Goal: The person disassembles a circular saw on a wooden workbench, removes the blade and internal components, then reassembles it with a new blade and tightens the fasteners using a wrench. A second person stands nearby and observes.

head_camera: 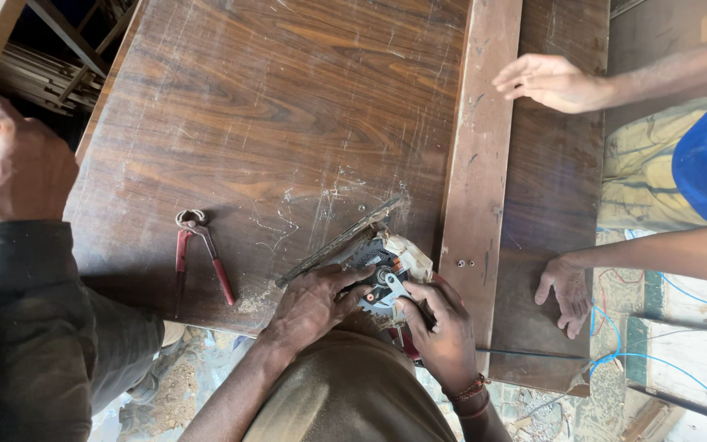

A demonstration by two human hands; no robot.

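Note:
A small circular saw (374, 258) lies on its side at the near edge of a dark veneered wooden board (288, 106). Its toothed blade faces up. My left hand (311, 304) grips the saw's blade guard from the left, fingers curled over it. Closed around a small metal spanner (393, 286), my right hand (443, 327) sets the tool at the blade's centre. A thin metal strip (337, 241) sticks out from under the saw toward the far right.
Red-handled pincers (202, 255) lie left of the saw. A long plank (480, 155) lies across the board, with two small metal fittings (466, 263) on it. Another person's hands (551, 82) (566, 288) rest at the right; a third person's hand (11, 168) is at left. Blue cable (681, 376) runs over the floor.

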